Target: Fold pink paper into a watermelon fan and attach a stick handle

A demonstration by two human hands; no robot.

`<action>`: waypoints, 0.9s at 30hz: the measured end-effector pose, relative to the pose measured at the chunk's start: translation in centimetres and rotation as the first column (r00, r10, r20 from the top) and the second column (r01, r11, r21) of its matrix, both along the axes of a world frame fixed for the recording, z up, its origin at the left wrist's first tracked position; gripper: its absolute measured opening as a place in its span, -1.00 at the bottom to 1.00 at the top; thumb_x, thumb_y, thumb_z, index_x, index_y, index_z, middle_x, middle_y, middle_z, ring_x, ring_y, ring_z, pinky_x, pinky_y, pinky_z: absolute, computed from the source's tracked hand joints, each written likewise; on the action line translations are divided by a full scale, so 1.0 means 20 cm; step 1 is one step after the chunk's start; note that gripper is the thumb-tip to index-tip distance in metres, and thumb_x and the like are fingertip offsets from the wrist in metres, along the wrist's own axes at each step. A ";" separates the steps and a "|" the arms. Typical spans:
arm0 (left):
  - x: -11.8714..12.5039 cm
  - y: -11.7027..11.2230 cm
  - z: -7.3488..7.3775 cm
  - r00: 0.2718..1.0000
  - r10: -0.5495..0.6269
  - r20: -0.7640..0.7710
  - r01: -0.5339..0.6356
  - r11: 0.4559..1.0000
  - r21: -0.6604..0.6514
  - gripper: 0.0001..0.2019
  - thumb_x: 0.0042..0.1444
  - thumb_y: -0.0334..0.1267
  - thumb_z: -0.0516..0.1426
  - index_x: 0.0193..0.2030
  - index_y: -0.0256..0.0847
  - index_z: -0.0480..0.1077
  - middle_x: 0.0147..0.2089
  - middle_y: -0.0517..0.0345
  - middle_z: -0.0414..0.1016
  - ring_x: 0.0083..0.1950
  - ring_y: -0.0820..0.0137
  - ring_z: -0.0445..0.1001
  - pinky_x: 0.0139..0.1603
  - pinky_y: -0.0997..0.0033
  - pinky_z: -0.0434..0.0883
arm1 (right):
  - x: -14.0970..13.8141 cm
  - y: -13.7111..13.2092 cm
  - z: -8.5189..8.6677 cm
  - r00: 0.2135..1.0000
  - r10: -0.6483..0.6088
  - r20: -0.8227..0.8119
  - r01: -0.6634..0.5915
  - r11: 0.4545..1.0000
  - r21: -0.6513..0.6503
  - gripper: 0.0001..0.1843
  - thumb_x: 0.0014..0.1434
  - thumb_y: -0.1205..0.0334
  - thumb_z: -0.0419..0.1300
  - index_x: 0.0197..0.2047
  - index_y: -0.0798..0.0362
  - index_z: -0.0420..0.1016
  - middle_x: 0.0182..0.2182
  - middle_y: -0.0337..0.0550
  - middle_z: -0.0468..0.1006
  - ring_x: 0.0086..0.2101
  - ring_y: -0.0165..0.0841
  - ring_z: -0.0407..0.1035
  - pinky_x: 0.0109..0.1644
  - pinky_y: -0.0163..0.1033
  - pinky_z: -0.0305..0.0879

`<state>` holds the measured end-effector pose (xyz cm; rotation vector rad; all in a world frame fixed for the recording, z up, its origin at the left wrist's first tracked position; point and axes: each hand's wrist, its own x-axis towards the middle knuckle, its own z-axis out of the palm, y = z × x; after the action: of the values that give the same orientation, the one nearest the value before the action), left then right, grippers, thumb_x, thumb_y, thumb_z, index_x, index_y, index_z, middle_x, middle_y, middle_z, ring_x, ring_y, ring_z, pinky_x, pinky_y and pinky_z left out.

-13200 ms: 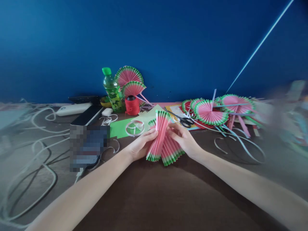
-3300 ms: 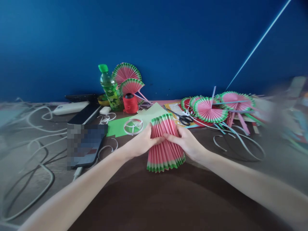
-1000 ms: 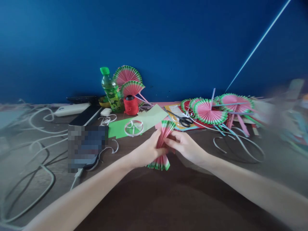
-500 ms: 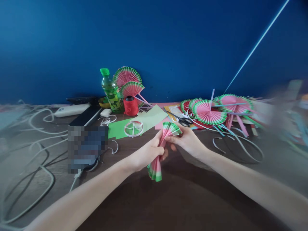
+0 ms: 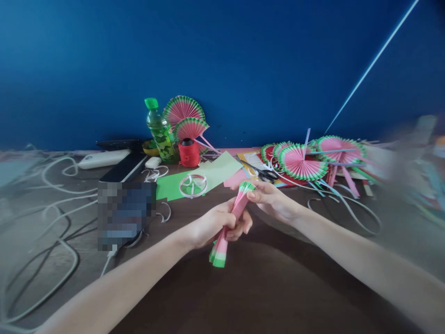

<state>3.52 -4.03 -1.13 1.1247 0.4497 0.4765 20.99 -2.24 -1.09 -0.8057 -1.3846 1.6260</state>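
A pleated pink paper strip with green and white edges (image 5: 222, 246) is squeezed into a narrow bundle above the brown table (image 5: 243, 297). My left hand (image 5: 215, 222) is wrapped round its middle. My right hand (image 5: 271, 199) pinches the upper end of the bundle between thumb and fingers. The bundle slants from lower left to upper right, its lower end free below my left fist.
Behind my hands lie green paper sheets (image 5: 174, 183), a clear tape roll (image 5: 193, 184), black scissors (image 5: 264, 174), a red thread spool (image 5: 188, 153) and a green bottle (image 5: 158, 130). Finished watermelon fans (image 5: 302, 160) and paper strips are piled at right. A phone (image 5: 125, 211) and white cables (image 5: 52, 185) sit at left.
The pleated paper, spread wide between both hands earlier, has been pressed together into a tight bundle. My left hand has closed round it and my right hand has moved to its top end.
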 end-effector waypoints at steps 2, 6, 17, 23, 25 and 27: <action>0.00 0.00 0.00 1.000 -0.006 0.013 0.006 1.000 -0.029 -0.71 -0.31 -0.52 -0.09 -0.34 -0.28 0.19 -0.51 0.22 0.30 -0.66 0.64 0.08 -0.64 0.53 -0.01 | 0.00 0.00 0.00 0.998 0.042 -0.054 -0.046 0.996 -0.082 -0.67 -0.13 0.06 0.32 -0.27 0.02 0.50 -0.39 -0.24 0.46 -0.30 -0.40 0.33 -0.11 -0.24 0.19; 0.01 -0.02 0.00 1.000 0.005 0.015 -0.004 0.998 -0.056 -0.62 -0.31 -0.53 -0.08 -0.24 -0.26 0.16 -0.48 0.23 0.33 -0.66 0.63 0.10 -0.64 0.55 0.02 | 0.01 0.00 0.01 0.994 0.018 -0.107 -0.035 0.986 -0.162 -0.73 -0.15 0.11 0.34 -0.34 0.02 0.51 -0.45 -0.25 0.44 -0.38 -0.44 0.32 -0.21 -0.28 0.23; 0.01 0.00 0.03 0.954 0.138 -0.268 -0.124 0.990 0.069 -0.75 0.09 -0.23 0.07 -0.12 -0.31 0.25 -0.35 0.11 0.41 -0.38 0.46 0.43 -0.33 0.44 0.33 | 0.02 0.03 0.01 0.975 -0.217 -0.055 0.213 0.974 -0.073 -0.81 -0.13 0.18 0.32 -0.45 0.09 0.46 -0.54 -0.30 0.34 -0.50 -0.51 0.15 -0.38 -0.30 0.13; 0.01 0.01 0.00 0.976 0.082 -0.200 -0.087 0.996 -0.014 -0.76 0.09 -0.22 0.10 -0.20 -0.39 0.33 -0.27 -0.07 0.50 -0.28 0.36 0.51 -0.16 0.33 0.37 | 0.02 0.04 0.01 0.949 -0.314 -0.035 0.311 0.949 -0.058 -0.78 -0.19 0.18 0.34 -0.52 0.09 0.41 -0.56 -0.33 0.28 -0.52 -0.53 0.10 -0.38 -0.32 0.10; 0.01 0.01 -0.02 0.988 0.072 -0.140 -0.081 0.995 -0.059 -0.77 0.09 -0.22 0.10 -0.23 -0.40 0.34 -0.29 -0.11 0.52 -0.27 0.32 0.52 -0.16 0.30 0.38 | 0.01 0.03 0.01 0.948 -0.317 -0.024 0.316 0.948 -0.038 -0.78 -0.18 0.17 0.33 -0.51 0.09 0.40 -0.56 -0.33 0.27 -0.52 -0.53 0.09 -0.39 -0.32 0.09; 0.02 0.01 -0.03 0.991 0.067 -0.118 -0.076 0.994 -0.076 -0.76 0.10 -0.21 0.10 -0.24 -0.40 0.34 -0.29 -0.13 0.52 -0.27 0.30 0.53 -0.18 0.29 0.39 | 0.01 0.03 0.01 0.949 -0.316 -0.015 0.316 0.948 -0.028 -0.78 -0.17 0.17 0.33 -0.51 0.09 0.39 -0.56 -0.33 0.26 -0.53 -0.53 0.09 -0.40 -0.32 0.09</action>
<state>3.86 -3.85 -1.79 1.0640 0.6070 0.4534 21.16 -1.73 -0.93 -0.9704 -1.1549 1.3990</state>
